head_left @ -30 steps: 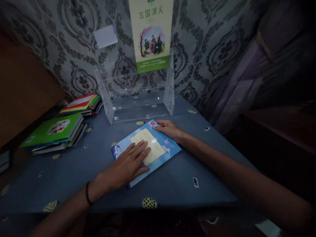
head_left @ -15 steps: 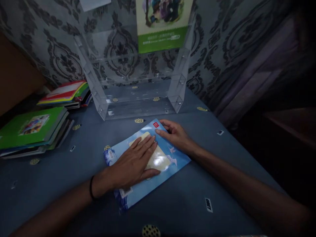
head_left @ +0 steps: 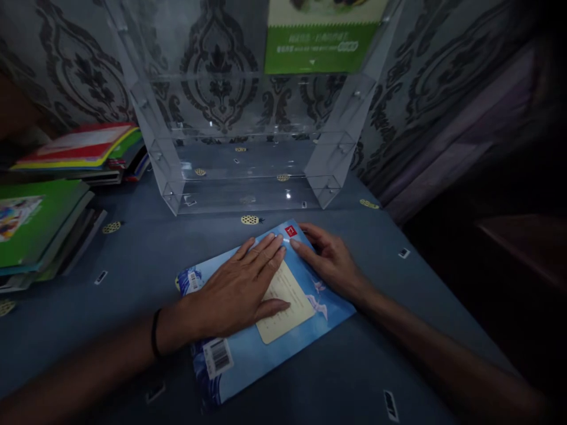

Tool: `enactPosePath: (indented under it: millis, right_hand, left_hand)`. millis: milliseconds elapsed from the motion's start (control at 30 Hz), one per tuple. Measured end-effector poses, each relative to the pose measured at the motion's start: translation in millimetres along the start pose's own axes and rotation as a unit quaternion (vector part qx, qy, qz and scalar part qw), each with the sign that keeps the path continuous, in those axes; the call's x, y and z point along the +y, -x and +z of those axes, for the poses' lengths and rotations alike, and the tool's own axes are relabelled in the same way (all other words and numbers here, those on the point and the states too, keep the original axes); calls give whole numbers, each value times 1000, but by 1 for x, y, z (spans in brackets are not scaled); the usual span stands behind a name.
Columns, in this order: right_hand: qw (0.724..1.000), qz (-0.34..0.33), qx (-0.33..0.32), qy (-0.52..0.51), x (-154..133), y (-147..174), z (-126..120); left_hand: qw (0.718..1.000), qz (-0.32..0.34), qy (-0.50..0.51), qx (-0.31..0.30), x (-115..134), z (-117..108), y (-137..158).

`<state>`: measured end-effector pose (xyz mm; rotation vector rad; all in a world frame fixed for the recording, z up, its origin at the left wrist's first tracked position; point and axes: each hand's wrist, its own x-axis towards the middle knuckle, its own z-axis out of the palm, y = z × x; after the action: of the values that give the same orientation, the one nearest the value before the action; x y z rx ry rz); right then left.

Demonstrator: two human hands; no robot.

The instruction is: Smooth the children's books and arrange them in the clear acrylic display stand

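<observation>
On the table (head_left: pixel 133 254), near the clear rack (head_left: pixel 334 150), lies the blue book (head_left: pixel 286 321), long axis slanting near-left to far-right, under the flat, unclenched left hand (head_left: pixel 243 284); the right hand (head_left: pixel 331 257) also touches, curled at its right edge, grip unclear.

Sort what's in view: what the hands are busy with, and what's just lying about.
In use:
blue book
left hand, flat on it
right hand, at its edge

Apparently just about:
clear rack
green-and-cream book
green-topped stack
red-topped stack
</observation>
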<state>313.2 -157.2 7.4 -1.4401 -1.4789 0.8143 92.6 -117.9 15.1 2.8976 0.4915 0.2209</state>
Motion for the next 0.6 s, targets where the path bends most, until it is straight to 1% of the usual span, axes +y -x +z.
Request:
enactPosePath:
  millis: [200,400,467,533,600]
  right_hand:
    - [993,-23,19,111,3,3,-2]
    - [979,-50,42,195,12,7,-4]
    - [969,-79,53,229,13,7,-4]
    - [953,-126,70,265,12,8,-5]
    - [939,-182,62,286,9,8,-5]
  left_hand:
    - [1000,3,13,9,-1,2,1]
    - [1000,0,5,-6,-1,3,1]
    - [1000,0,-2,-8,-1,3,1]
    - [1000,-1,-8,-14,-1,2,1]
    - [1000,1,-12,-19,0,1,0]
